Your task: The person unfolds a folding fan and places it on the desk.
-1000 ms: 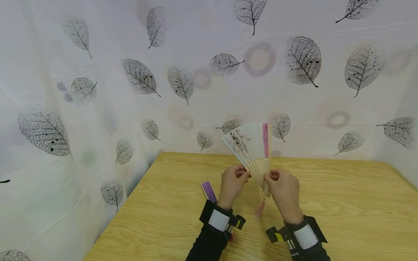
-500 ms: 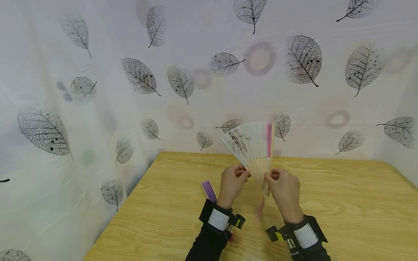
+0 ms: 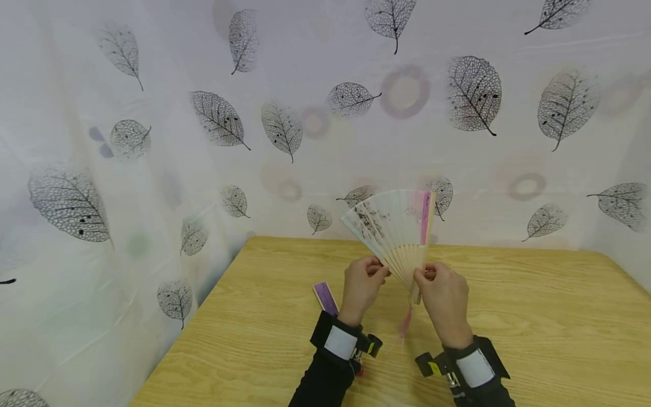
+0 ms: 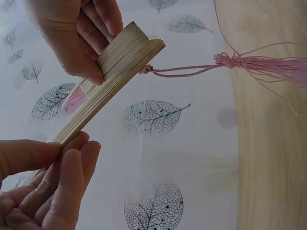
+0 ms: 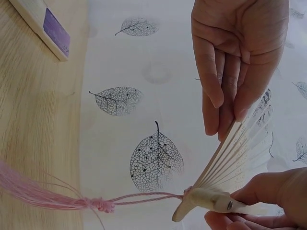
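Observation:
Both hands hold a partly spread folding fan [image 3: 389, 226] above the table; its pale leaf bears a dark floral print and a pink strip along the right edge. The left hand [image 3: 362, 289] pinches the left outer rib between thumb and fingers, as the right wrist view also shows. With thumb and curled fingers, the right hand [image 3: 443, 299] grips the right guard stick close to the pivot. From the pivot end hangs a pink tassel [image 3: 404, 323] on a twisted cord [image 4: 184, 72]. In the left wrist view the bare wooden ribs [image 4: 112, 79] lie stacked near the right thumb.
On the wooden table [image 3: 534, 316], a second, folded fan-like piece with a purple face [image 3: 325, 298] lies beside the left wrist, partly covered by the forearm. A curtain [image 3: 305, 56] printed with leaves stands behind and to the left of the table.
The fan has spread wider: its pink right edge has swung rightward as the right hand shifted slightly right. The left hand and the purple piece have stayed in place.

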Tool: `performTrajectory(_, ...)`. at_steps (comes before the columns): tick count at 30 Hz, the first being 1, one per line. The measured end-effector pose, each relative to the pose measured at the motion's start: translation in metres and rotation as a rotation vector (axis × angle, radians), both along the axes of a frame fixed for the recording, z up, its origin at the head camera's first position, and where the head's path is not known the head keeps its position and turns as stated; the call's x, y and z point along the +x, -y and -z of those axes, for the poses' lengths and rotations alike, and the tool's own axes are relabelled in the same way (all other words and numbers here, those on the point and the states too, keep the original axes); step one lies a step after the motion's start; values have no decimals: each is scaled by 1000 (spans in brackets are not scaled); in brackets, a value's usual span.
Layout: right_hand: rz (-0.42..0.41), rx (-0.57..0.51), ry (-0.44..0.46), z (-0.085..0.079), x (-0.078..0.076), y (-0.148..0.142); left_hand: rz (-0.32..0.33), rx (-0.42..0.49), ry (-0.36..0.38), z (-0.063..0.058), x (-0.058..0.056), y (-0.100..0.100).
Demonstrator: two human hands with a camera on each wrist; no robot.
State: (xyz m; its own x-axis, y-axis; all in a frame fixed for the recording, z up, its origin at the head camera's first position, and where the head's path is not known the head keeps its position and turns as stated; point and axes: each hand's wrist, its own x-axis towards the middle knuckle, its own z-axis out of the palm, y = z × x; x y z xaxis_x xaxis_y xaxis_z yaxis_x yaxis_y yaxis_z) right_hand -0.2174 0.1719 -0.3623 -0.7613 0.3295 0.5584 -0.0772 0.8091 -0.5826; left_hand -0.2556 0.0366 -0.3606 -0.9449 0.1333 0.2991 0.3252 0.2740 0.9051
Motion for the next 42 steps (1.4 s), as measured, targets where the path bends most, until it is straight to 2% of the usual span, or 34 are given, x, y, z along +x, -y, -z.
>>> performTrajectory(13,6,-20,6,-1,2,0,-4,-1,12,0,-1,1)
performTrajectory(27,16,-45,-43,0,-1,-5,4,-3,15,-2,1,2)
performTrajectory(31,14,-76,-52,-1,-2,-6,10,-1,1,-1,0,2)
performTrajectory(38,11,-131,-98,-1,-2,-9,16,37,30,-1,-2,4)
performTrajectory(42,15,-140,-94,0,-1,-10,18,49,42,1,-2,2)
